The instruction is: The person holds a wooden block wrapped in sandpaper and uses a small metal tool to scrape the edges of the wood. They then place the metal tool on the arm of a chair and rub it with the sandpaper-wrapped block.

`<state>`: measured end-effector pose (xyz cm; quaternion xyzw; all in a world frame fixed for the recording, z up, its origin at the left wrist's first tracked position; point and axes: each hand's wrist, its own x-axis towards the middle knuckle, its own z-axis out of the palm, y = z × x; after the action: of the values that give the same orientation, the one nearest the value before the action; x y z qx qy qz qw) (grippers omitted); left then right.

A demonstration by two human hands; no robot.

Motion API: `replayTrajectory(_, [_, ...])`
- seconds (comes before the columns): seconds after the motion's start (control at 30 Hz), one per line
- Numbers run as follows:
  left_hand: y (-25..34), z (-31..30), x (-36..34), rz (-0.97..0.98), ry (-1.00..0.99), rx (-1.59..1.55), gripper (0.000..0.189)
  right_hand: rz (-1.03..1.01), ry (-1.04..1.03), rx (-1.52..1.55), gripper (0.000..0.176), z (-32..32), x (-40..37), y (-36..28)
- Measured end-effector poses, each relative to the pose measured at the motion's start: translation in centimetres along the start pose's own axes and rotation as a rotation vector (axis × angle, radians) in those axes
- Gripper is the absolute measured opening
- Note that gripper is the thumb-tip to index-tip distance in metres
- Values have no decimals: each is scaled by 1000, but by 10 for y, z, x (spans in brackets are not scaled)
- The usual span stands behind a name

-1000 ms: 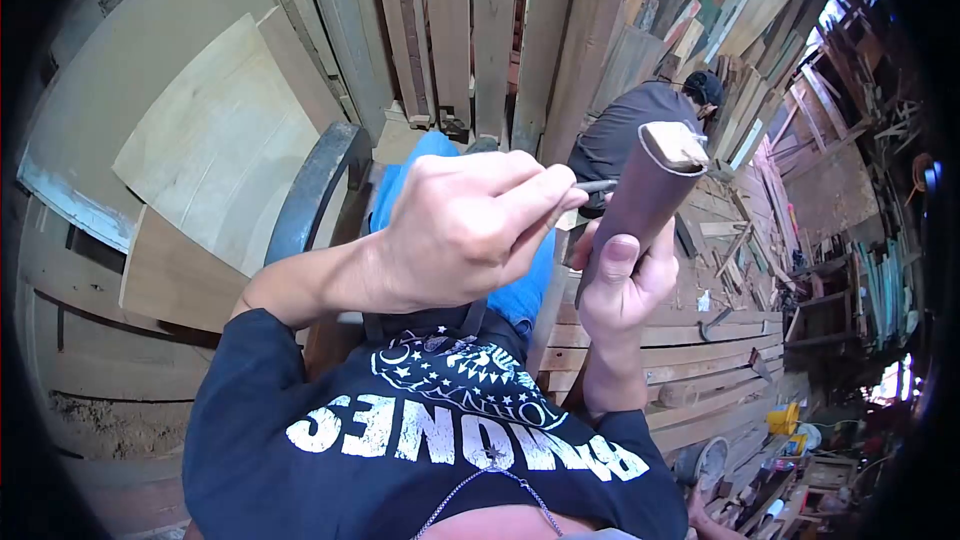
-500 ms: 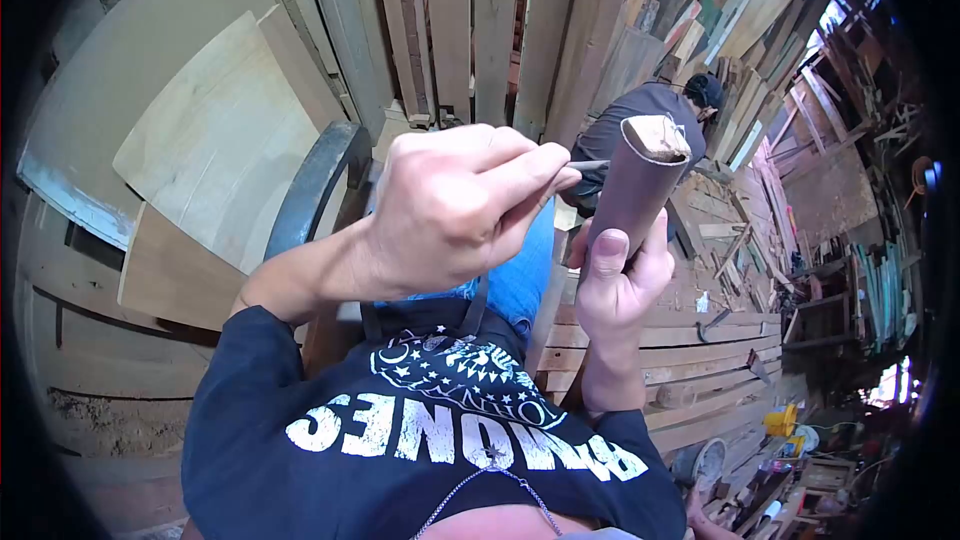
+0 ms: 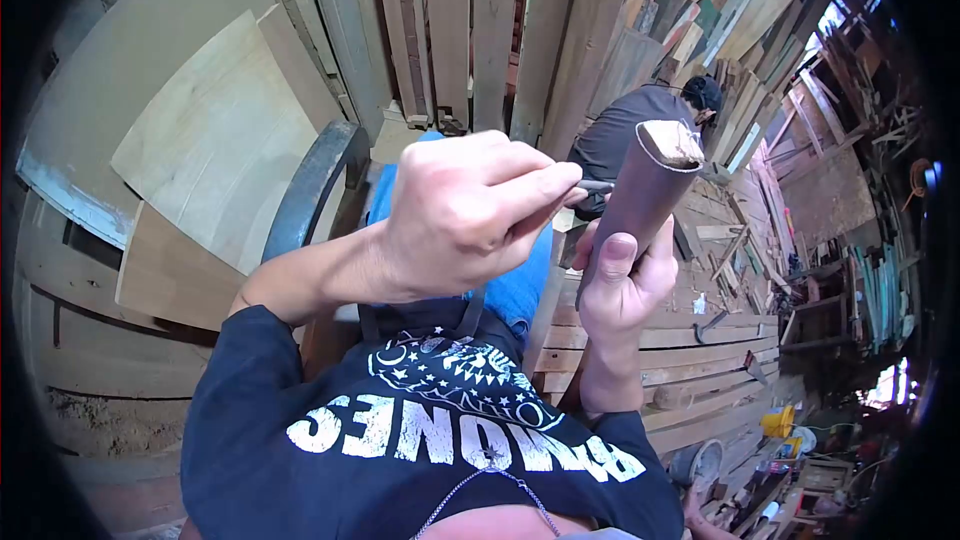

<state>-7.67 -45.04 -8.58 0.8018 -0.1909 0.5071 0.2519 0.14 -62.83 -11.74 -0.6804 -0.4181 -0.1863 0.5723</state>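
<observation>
Pinched between the thumb and fingertips of my left hand (image 3: pixel 470 210) is a thin grey rod (image 3: pixel 597 185), pointed right. Its far end meets the side of a wood block wrapped in dark sandpaper (image 3: pixel 645 185). My right hand (image 3: pixel 630 275) is closed around the lower part of this block, thumb laid along its near face. The block stands tilted, its upper end leaning right. Bare pale wood (image 3: pixel 672 143) shows at that end, inside the curled sandpaper edge. Most of the rod is hidden by my left fingers.
Another person (image 3: pixel 640 130) crouches just beyond the block, back turned. Pale plywood sheets (image 3: pixel 215 140) and a dark curved piece (image 3: pixel 320 185) stand at left. Upright boards (image 3: pixel 450 30) line the far side. Timber planks (image 3: pixel 700 355) and a bucket (image 3: pixel 697 465) lie at lower right.
The sandpaper-wrapped block has shifted slightly right and down at its top. My left hand, with the rod, has moved a little to the right.
</observation>
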Motion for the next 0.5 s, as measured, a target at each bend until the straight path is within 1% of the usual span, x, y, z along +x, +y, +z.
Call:
replayTrajectory(0.03, [0,-2,-1,-4,-8,9,30,3,0,2,59,-1,-1,2])
replayTrajectory(0.1, [0,-1,-2,-6,-2,15,30,-16,-20,54,47,-3,-3,9])
replayTrajectory(0.2, [1,0,-2,-6,6,48,29,11,2,82,46,-1,-2,8])
replayTrajectory(0.33, [-7,-4,4,88,119,102,33,24,-30,64,45,0,-4,8])
replayTrajectory(0.4, [-5,-1,0,96,103,149,34,42,-24,87,44,2,-3,6])
replayTrajectory(0.5, [-3,3,-3,116,44,132,34,39,-22,125,42,-1,0,2])
